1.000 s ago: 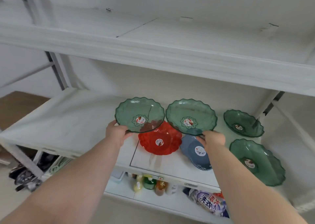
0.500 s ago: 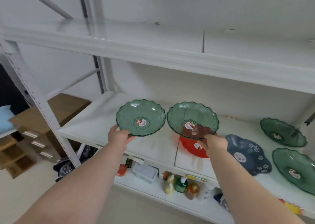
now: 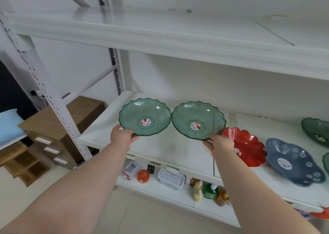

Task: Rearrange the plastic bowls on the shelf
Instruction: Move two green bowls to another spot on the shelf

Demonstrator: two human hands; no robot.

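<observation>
- Left hand (image 3: 122,136): arm extended forward and slightly up; fingers clamped on the near rim of the left green bowl (image 3: 144,117), thumb over the edge.
- Left green bowl: translucent, scalloped rim, round sticker at its centre; tilted toward the camera and held clear above the bare left stretch of the middle shelf (image 3: 165,144). Not set down.
- Right green bowl (image 3: 198,120): same pattern and sticker; held at the same height, its rim just beside or touching the left bowl's rim; which, cannot tell.
- Right hand (image 3: 221,144): arm reaching forward; fingers closed on the near right rim of the right green bowl, fingertips under the edge.
- Red bowl (image 3: 249,144): resting on the shelf, partly behind the right hand.
- Blue bowl (image 3: 293,160): floral print, resting on the shelf right of the red one.
- Further green bowls (image 3: 316,132): at the far right edge, cut off by the frame.
- Lower shelf (image 3: 160,187): bottles and small containers; no part in the task.
- Progress, as a judgement: midway. Two bowls are lifted and carried over the empty left section; placing them remains, and the bowls at right may still need sorting.
</observation>
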